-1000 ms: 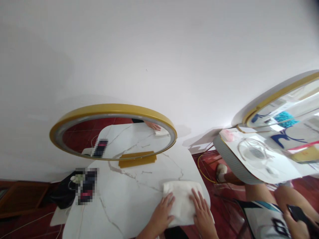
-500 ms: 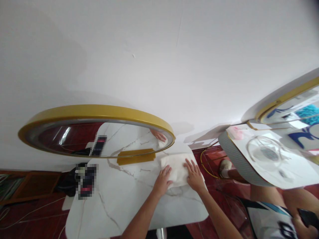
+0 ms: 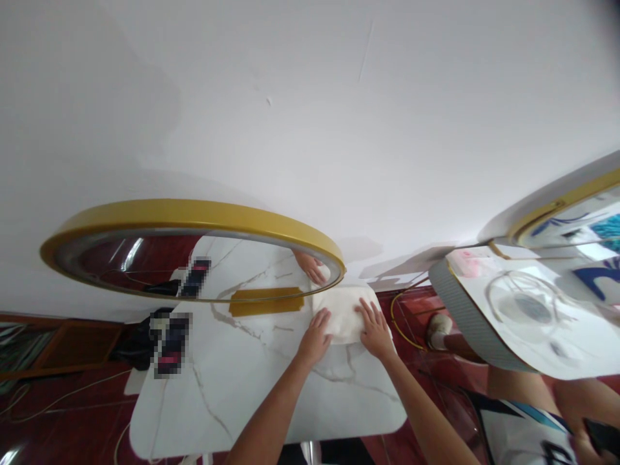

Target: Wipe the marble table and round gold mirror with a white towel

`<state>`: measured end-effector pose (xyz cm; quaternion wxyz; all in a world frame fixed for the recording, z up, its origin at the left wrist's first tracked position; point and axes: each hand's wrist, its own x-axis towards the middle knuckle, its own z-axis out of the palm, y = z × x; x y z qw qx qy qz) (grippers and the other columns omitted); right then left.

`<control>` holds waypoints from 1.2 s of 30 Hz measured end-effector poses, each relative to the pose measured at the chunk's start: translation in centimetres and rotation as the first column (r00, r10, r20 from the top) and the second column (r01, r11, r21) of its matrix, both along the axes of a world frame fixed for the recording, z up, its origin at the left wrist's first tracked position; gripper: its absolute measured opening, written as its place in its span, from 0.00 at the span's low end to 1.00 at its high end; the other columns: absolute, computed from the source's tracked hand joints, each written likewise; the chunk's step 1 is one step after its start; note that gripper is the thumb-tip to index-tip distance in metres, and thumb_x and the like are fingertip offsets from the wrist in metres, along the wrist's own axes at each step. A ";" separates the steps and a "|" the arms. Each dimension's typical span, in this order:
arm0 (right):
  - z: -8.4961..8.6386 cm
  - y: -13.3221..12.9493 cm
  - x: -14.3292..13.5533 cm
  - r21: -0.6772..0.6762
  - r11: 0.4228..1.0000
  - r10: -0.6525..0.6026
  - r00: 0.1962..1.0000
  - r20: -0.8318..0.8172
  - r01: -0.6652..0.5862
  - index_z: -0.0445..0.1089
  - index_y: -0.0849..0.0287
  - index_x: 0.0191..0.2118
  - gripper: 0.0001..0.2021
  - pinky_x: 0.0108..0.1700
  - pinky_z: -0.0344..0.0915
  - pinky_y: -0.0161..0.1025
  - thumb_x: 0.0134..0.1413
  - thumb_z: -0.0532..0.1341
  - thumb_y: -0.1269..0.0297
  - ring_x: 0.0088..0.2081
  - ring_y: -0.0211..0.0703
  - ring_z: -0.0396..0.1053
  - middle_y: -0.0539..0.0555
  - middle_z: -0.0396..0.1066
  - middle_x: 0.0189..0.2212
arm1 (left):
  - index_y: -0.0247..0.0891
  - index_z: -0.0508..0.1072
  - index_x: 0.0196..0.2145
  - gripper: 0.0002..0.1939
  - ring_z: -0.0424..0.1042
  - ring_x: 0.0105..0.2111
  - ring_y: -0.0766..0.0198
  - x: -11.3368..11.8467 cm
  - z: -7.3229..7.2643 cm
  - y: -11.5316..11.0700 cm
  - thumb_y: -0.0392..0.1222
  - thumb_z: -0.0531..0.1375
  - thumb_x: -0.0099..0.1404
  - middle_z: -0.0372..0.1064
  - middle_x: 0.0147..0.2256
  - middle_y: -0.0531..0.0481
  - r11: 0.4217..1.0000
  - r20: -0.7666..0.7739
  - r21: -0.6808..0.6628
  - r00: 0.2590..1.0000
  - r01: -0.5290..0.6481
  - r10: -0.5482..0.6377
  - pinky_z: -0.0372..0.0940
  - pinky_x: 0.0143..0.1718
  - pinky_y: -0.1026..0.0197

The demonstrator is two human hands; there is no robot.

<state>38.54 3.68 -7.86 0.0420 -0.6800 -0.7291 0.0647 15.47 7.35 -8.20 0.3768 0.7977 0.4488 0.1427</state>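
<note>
A white folded cloth (image 3: 345,316) lies flat on the marble-patterned table (image 3: 232,387), near its back right corner. On the cloth's left edge rests my left hand (image 3: 316,337), fingers stretched forward and the thumb against its near side. My right hand (image 3: 375,327) lies on the right part of the cloth with its fingers spread. Both palms face down, and neither hand grips the fabric. Just behind the cloth stands a round gold-framed mirror (image 3: 194,212), which reflects part of a hand and the cloth.
A gold mirror base (image 3: 266,305) sits left of the cloth. A pixelated item (image 3: 173,342) is at the table's left edge. To the right, a second white table (image 3: 489,303) holds a coiled cable and a pink packet. A person sits there, holding a dark phone (image 3: 603,436).
The cloth and both hands have shifted slightly back toward the wall, and the cloth's near edge now lies farther from the table's front. The view has tilted a little.
</note>
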 end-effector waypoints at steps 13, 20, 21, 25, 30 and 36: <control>1.6 -8.8 -7.4 0.091 0.990 -0.110 0.994 0.003 0.110 0.25 0.47 0.65 0.45 0.62 0.42 0.54 0.43 0.48 0.78 0.65 0.51 0.33 0.45 0.28 0.66 | 0.47 0.40 0.64 0.35 0.38 0.64 0.61 -5.9 0.8 -7.9 0.34 0.49 0.62 0.35 0.66 0.56 0.999 -0.042 -0.017 0.998 0.042 -0.043 0.44 0.64 0.50; 2.6 -11.1 -14.1 0.032 0.999 -0.016 1.000 0.005 0.016 0.26 0.44 0.64 0.47 0.60 0.41 0.60 0.40 0.51 0.76 0.65 0.58 0.33 0.46 0.28 0.66 | 0.51 0.39 0.64 0.34 0.41 0.64 0.60 -14.2 1.1 -10.7 0.39 0.50 0.65 0.36 0.65 0.57 0.997 -0.091 -0.043 0.994 0.060 -0.064 0.46 0.63 0.50; 2.7 -11.1 -15.1 0.025 1.000 0.006 1.000 0.005 -0.007 0.26 0.44 0.64 0.48 0.60 0.41 0.61 0.38 0.51 0.76 0.65 0.59 0.32 0.47 0.27 0.66 | 0.52 0.39 0.64 0.33 0.41 0.64 0.60 -15.3 1.0 -10.9 0.40 0.50 0.65 0.36 0.65 0.57 0.998 -0.098 -0.034 0.993 0.054 -0.057 0.46 0.63 0.50; 2.7 -10.8 -19.0 0.004 0.996 0.085 0.996 0.004 -0.085 0.29 0.48 0.65 0.51 0.59 0.40 0.62 0.33 0.53 0.76 0.64 0.63 0.31 0.51 0.27 0.66 | 0.52 0.39 0.64 0.33 0.42 0.64 0.60 -19.6 0.8 -11.4 0.40 0.49 0.66 0.37 0.65 0.58 1.000 -0.129 0.011 0.992 0.012 -0.011 0.47 0.63 0.51; 2.1 -10.6 -23.5 -0.043 0.984 0.170 0.985 -0.024 -0.171 0.30 0.51 0.65 0.50 0.60 0.37 0.63 0.33 0.55 0.72 0.64 0.65 0.28 0.52 0.25 0.66 | 0.54 0.38 0.64 0.33 0.44 0.63 0.60 -24.3 0.9 -12.1 0.40 0.48 0.66 0.38 0.65 0.59 0.996 -0.149 0.056 0.986 -0.065 0.073 0.47 0.63 0.52; 1.0 -8.9 -26.4 -0.082 0.963 0.251 0.966 -0.056 -0.255 0.32 0.52 0.66 0.49 0.59 0.37 0.64 0.39 0.59 0.58 0.64 0.69 0.25 0.54 0.21 0.66 | 0.53 0.39 0.64 0.34 0.45 0.63 0.59 -27.9 0.3 -11.2 0.38 0.49 0.64 0.39 0.65 0.58 0.990 -0.135 0.097 0.984 -0.100 0.113 0.49 0.62 0.51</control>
